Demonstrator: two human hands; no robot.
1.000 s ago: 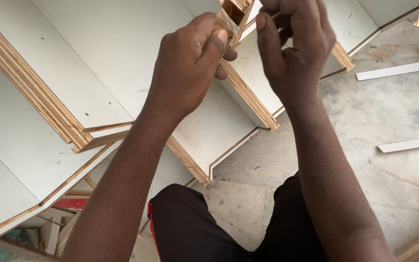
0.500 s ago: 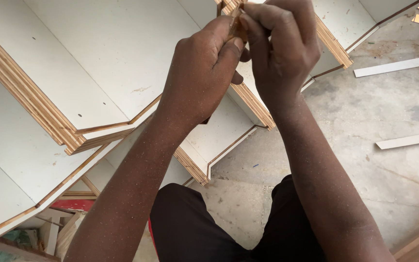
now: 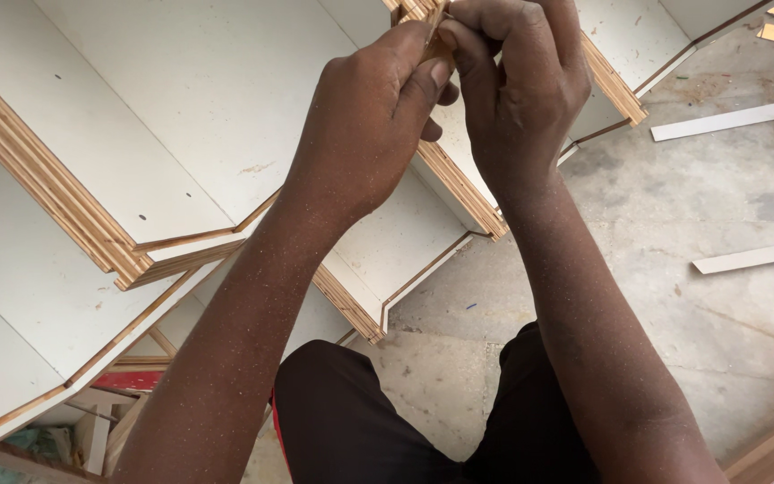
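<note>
We pinch 1 small wood piece (image 3: 425, 16) between our left hand (image 3: 365, 125) and right hand (image 3: 517, 85), above white boards (image 3: 181, 116).

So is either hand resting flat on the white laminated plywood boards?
No, the left hand and right hand pinch a small wooden piece above them.

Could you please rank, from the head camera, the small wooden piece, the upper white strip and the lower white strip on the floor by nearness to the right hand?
1. Small wooden piece, pinched in the right hand.
2. Upper white strip, to the right.
3. Lower white strip, lower right.
</note>
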